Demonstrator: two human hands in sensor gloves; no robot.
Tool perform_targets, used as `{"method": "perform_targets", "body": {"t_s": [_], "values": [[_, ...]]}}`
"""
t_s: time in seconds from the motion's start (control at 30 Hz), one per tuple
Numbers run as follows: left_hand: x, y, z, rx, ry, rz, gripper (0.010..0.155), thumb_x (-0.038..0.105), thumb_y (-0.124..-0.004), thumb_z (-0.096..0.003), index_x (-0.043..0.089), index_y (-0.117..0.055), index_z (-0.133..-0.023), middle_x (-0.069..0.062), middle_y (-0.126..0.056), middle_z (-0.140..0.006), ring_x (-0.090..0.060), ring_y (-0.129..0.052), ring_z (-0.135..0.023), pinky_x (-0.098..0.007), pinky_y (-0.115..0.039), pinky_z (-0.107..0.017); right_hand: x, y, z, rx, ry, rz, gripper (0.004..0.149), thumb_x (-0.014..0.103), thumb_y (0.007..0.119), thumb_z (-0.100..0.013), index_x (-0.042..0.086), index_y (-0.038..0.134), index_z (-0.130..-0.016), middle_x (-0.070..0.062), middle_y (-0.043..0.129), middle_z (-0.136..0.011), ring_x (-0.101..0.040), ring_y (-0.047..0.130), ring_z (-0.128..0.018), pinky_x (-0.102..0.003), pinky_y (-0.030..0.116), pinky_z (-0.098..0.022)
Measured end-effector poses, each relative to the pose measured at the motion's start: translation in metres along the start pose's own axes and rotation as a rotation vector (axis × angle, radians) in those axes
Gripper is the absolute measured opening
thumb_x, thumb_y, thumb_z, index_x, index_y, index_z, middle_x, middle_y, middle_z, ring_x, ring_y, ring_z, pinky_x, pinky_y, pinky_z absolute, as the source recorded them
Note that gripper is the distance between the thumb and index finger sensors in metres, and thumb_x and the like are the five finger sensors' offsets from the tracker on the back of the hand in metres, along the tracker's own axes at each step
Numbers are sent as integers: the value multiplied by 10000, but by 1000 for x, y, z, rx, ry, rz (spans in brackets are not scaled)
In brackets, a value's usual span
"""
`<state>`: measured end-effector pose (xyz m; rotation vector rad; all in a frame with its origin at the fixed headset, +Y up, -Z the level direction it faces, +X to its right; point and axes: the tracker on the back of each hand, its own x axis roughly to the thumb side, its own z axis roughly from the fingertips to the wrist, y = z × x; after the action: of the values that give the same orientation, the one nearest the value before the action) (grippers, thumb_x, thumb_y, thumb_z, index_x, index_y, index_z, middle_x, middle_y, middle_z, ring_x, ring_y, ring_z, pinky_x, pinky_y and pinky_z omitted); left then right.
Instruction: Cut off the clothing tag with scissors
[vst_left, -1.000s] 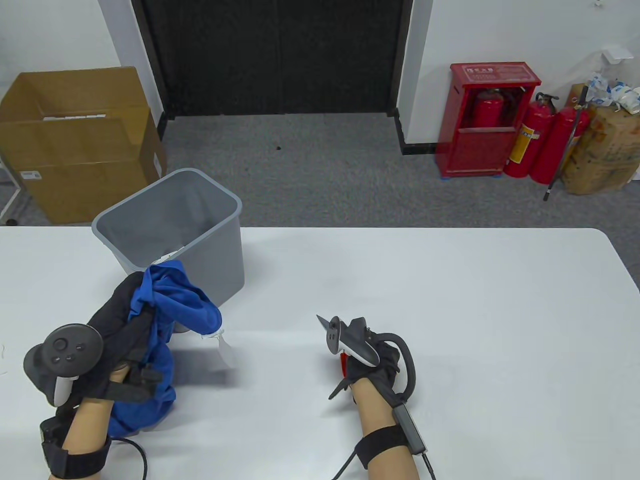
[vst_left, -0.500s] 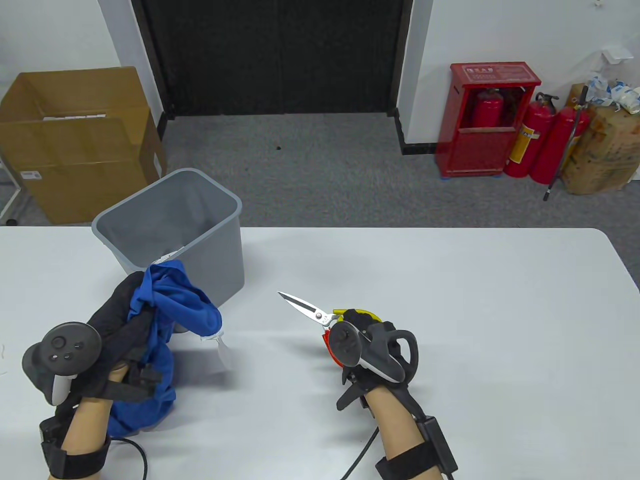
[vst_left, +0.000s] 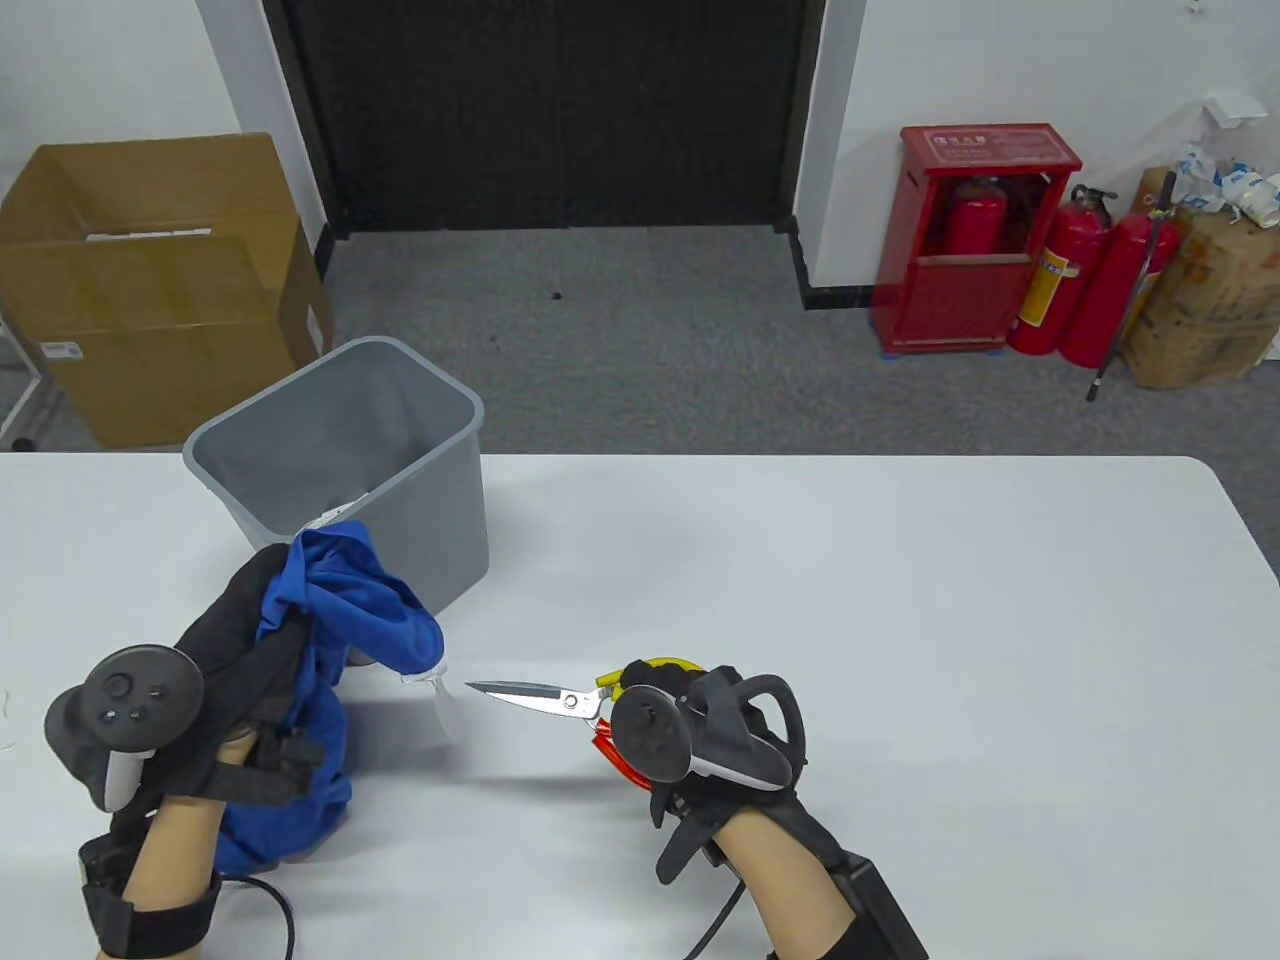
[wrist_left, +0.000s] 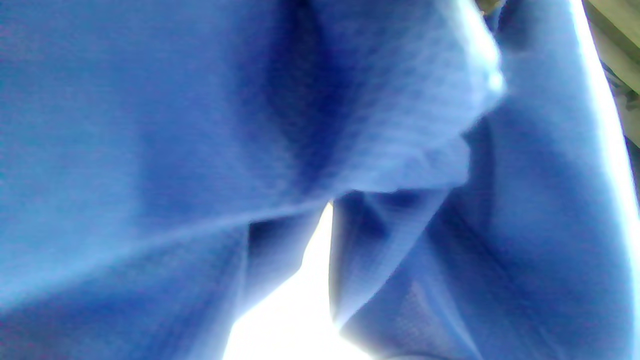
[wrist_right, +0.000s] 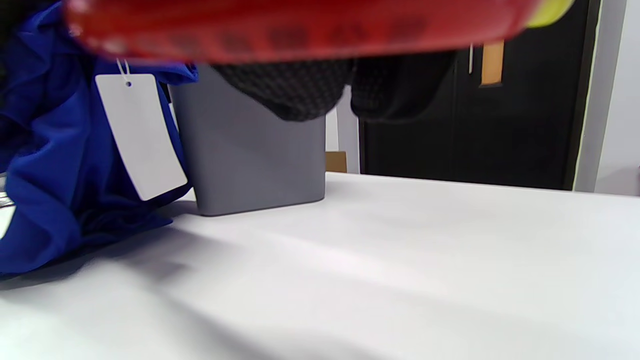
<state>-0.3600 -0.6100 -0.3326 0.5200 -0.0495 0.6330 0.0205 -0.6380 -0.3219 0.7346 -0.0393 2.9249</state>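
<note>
1. Counts: two gloved hands, one blue garment (vst_left: 330, 640), one white tag (vst_left: 447, 708), one pair of scissors (vst_left: 560, 700), one grey bin (vst_left: 350, 465) on the white table (vst_left: 900, 620).
2. The left hand (vst_left: 235, 690) grips the bunched garment at the near left, holding it up off the table; the tag hangs from its right edge on a thin loop.
3. The right hand (vst_left: 700, 730) holds the scissors by their red and yellow handles, blades nearly closed, tips pointing left just beside the tag, apart from it.
4. The right wrist view shows the tag's (wrist_right: 140, 135) punched hole and string in front of the bin (wrist_right: 250, 150), under a blurred red handle (wrist_right: 300, 25); the table view shows the tag edge-on.
5. The left wrist view shows only blue cloth (wrist_left: 200, 150); how those fingers lie cannot be told there.
6. Since half a second ago the scissors have swung down and left toward the tag; the garment and left hand have stayed put.
</note>
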Motion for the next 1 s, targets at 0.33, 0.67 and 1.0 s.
{"method": "perform_targets", "body": {"t_s": [0.33, 0.67, 1.0], "values": [[0, 0, 0, 0, 0, 0, 503, 508, -744, -597, 446, -574, -1066, 107, -896, -940, -148, -1029, -745, -537, -735, -731, 6, 11, -12, 73, -42, -51, 900, 540, 886, -304, 70, 432, -921, -132, 743, -810, -320, 886, -530, -541, 573, -410], [0, 0, 0, 0, 0, 0, 502, 509, -743, -597, 447, -573, -1066, 106, -896, -940, -147, -1028, -746, -538, -731, -734, 12, 12, -22, 78, -75, -89, 895, 561, 877, -304, 75, 446, -920, -130, 751, -804, -321, 887, -527, -540, 576, -409], [0, 2, 0, -5, 2, 5, 502, 509, -744, -597, 447, -575, -1066, 108, -895, -941, -148, -1026, -748, -542, -728, -735, 22, 18, -36, 57, -129, -149, 831, 547, 876, -316, 111, 483, -904, -113, 778, -780, -321, 892, -512, -538, 577, -413]]}}
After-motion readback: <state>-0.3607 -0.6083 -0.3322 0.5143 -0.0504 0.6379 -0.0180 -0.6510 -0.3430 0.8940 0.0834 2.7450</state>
